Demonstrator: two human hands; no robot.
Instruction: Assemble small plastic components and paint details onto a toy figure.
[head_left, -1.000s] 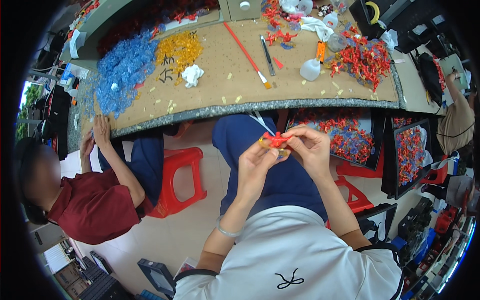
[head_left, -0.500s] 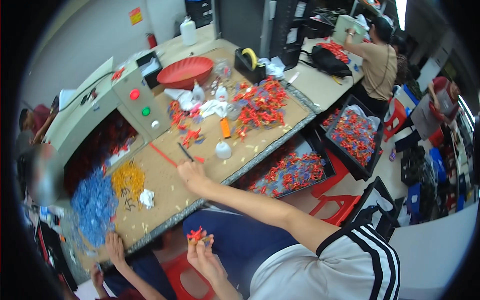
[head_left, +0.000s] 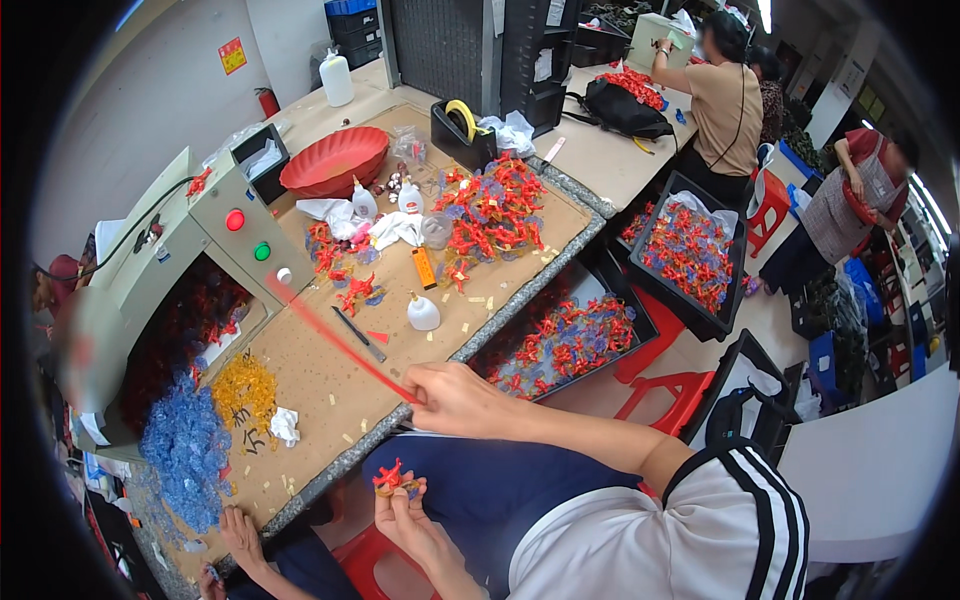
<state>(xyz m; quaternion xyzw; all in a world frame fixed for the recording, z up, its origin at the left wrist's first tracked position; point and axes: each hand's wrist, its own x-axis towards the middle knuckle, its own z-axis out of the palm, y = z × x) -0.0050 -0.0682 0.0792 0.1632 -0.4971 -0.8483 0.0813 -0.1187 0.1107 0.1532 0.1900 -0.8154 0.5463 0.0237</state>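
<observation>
My left hand [head_left: 405, 520], low in the view in front of my lap, pinches a small red plastic figure [head_left: 390, 477] with yellowish and bluish bits under it. My right hand [head_left: 455, 400] is closed on one end of a long thin red strip [head_left: 345, 345], blurred by motion, over the table's front edge. A dark slim knife-like tool [head_left: 357, 333] and a small red triangular piece [head_left: 378, 338] lie on the cardboard-covered tabletop [head_left: 320, 390], beyond the strip. Near them stands a white squeeze bottle [head_left: 423, 312] and lies an orange box [head_left: 424, 268].
A grey machine [head_left: 190, 250] with buttons stands left, beside blue pieces [head_left: 185, 450] and yellow pieces [head_left: 245, 390]. Red and blue pieces [head_left: 495, 210] are heaped at the back. Black bins [head_left: 690, 255] stand right. A co-worker's hand [head_left: 240, 535] rests at the lower left edge.
My right hand has lifted the red strip off the table and drawn it back toward me and rightward. The dark tool now lies on the table. My left hand still holds the figure.
</observation>
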